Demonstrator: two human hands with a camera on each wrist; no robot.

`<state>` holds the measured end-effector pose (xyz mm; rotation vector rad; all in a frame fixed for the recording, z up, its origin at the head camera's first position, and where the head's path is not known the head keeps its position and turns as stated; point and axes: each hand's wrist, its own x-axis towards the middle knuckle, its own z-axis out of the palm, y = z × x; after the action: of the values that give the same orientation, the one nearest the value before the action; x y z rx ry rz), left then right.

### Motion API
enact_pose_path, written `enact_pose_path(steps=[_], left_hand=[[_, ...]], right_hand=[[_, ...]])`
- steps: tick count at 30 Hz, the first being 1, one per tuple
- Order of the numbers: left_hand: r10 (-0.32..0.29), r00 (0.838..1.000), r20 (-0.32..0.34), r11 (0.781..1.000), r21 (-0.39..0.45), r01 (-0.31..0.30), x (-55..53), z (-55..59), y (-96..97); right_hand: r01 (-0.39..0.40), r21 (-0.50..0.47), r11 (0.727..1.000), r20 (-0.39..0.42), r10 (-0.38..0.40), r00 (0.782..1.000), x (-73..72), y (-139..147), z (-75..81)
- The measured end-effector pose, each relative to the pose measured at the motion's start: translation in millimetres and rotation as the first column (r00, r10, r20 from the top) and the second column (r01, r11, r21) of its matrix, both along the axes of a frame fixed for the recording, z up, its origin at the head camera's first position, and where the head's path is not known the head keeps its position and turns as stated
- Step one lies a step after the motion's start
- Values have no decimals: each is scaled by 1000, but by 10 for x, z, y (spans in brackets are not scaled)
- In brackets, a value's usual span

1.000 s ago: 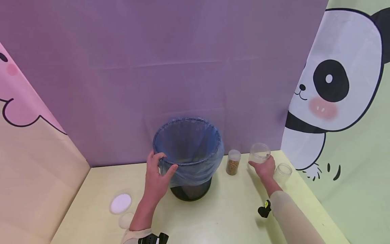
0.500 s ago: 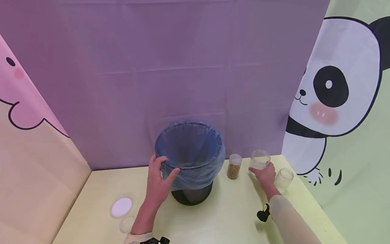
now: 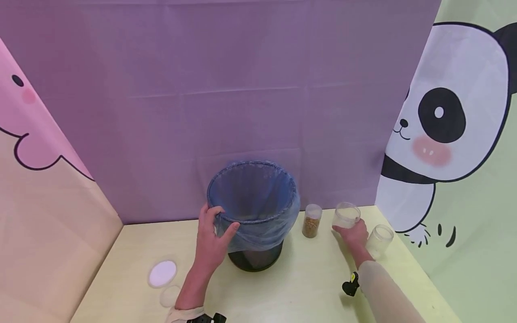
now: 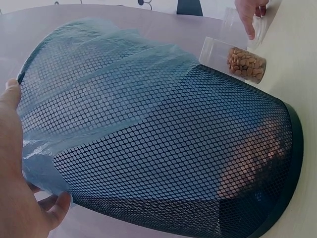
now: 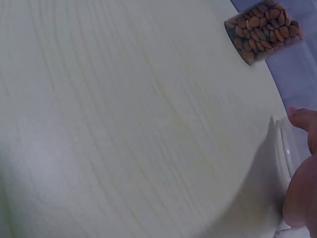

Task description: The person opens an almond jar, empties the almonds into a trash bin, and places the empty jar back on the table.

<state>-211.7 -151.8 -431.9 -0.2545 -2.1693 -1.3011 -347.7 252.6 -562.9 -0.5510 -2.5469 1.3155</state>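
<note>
A black mesh wastebasket (image 4: pixel 163 153) with a blue bin liner (image 3: pixel 258 233) folded over its rim stands upright in the middle of the table. My left hand (image 3: pixel 212 242) grips its near left rim, through the liner. At the right, my right hand (image 3: pixel 354 235) holds a wide clear jar (image 3: pixel 346 216) low down. In the right wrist view, only part of that jar shows beside the hand. Between wastebasket and wide jar stands a slim clear jar of almonds (image 3: pixel 311 224). Another clear jar (image 3: pixel 379 240) is close by the right wrist.
A round white-topped lid (image 3: pixel 163 273) and a smaller clear lid (image 3: pixel 169 296) lie at the left of the pale table (image 3: pixel 299 291). A purple backdrop (image 3: pixel 242 112) rises behind the wastebasket. A printed panda panel (image 3: pixel 440 112) borders the right side.
The whole head view has shifted a little downward. The wide jar in my right hand has come down slightly beside the almond jar. My left hand keeps its place on the wastebasket rim.
</note>
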Motion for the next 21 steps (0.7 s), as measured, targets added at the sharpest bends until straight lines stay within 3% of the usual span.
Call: enact_pose_path(steps=[7, 12, 21], left_hand=[[0, 1000, 20, 1000, 2, 0, 26, -22, -10], [-8, 1000, 19, 1000, 6, 8, 26, -3, -6], [-11, 1000, 6, 1000, 4, 11, 10, 11, 3]], right_hand=[[-5, 4, 1000, -9, 6, 1000, 44, 9, -69], [6, -21, 1000, -15, -6, 1000, 66, -9, -24], [1, 17, 1000, 0, -1, 1000, 83, -13, 8]])
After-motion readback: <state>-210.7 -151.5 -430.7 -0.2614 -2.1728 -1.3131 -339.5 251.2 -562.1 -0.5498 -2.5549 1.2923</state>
